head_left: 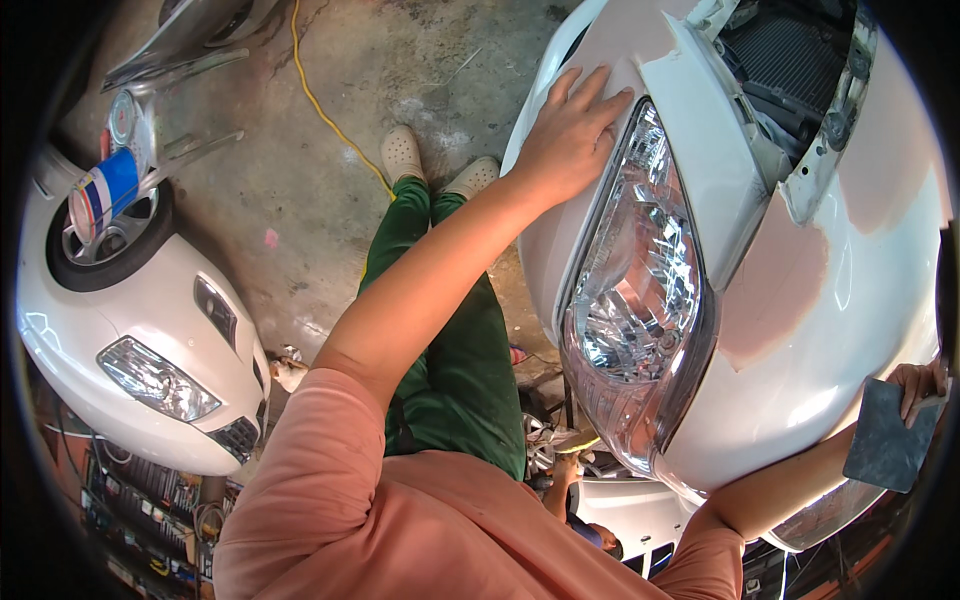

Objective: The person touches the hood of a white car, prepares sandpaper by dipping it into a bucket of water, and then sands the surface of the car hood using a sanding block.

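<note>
My left hand [572, 138] lies flat with fingers spread on the white car panel [540, 235], beside the upper end of a clear headlight [640, 270]. At the far right, my right hand [918, 388] grips a dark grey sheet [885, 440] that looks like sandpaper. Its fingers are partly hidden at the picture's rim. Between my hands, the white bodywork carries dull pinkish-beige patches [780, 285] with uneven edges.
The engine bay [785, 65] gapes at the top right. Another white car [150, 330] stands on my left, with a blue-labelled can [105, 190] by its wheel. A yellow cable [320, 105] crosses the concrete floor. Another person [590, 525] is behind me.
</note>
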`<state>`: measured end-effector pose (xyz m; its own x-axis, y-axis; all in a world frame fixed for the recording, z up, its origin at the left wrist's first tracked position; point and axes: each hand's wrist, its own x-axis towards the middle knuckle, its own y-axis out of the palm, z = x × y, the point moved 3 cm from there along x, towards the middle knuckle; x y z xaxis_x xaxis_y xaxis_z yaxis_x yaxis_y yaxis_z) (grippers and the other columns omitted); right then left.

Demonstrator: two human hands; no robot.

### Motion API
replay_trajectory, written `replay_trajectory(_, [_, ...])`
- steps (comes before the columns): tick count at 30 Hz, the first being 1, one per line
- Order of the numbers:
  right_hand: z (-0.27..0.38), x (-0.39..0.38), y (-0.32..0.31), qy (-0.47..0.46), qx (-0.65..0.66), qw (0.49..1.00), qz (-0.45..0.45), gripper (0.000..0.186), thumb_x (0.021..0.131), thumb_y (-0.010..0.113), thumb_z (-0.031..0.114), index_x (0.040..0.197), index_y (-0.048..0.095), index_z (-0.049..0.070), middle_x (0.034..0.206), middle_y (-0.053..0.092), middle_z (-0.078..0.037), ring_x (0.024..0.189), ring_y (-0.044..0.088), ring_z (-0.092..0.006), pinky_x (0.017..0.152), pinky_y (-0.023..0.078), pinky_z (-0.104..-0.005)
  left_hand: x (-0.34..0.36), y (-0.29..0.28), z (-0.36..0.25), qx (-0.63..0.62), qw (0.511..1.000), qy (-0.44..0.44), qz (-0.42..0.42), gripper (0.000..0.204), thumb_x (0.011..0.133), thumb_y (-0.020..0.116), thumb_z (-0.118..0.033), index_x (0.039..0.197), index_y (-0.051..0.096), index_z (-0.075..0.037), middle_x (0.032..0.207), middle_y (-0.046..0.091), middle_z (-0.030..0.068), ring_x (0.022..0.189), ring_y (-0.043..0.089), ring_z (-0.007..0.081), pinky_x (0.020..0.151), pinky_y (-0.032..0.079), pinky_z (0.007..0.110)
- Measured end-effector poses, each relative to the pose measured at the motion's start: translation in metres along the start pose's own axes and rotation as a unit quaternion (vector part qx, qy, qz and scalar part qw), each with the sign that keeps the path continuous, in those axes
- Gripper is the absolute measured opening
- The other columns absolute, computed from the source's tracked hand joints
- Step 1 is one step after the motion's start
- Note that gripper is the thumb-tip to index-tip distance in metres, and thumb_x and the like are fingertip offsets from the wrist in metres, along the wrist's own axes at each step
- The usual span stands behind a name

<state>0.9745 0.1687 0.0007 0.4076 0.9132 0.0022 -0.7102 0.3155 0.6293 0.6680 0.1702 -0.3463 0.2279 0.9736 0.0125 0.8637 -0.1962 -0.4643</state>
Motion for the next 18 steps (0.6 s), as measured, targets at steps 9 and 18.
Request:
replay_trajectory(9, [0.001,0.000,-0.001,0.025,-0.003,1.000,0.010,0.043,0.092,0.066,0.029,0.127,0.057,0.005,0.112,0.066,-0.011,0.057,0.054,-0.0097,0.053,0.045,-0.0236,-0.003,-0.005,-0.002,0.031,0.998,0.053,-0.007,0.043,0.086,0.055,-0.001,0.128,0.062,-0.009,0.145,0.048,0.0178,0.137,0.036,0.0429,0.113,0.036,0.050])
replay_trajectory(18, [0.004,0.003,-0.007,0.013,0.020,1.000,0.002,0.044,0.091,0.068,0.031,0.126,0.059,0.005,0.110,0.066,-0.010,0.055,0.054,-0.0083,0.050,0.045,-0.0220,-0.010,-0.012,0.036,-0.176,0.945,-0.222,-0.163,0.072,0.091,0.072,-0.024,0.150,0.035,-0.009,0.154,0.029,0.0273,0.146,0.023,0.0445,0.119,0.027,0.046])
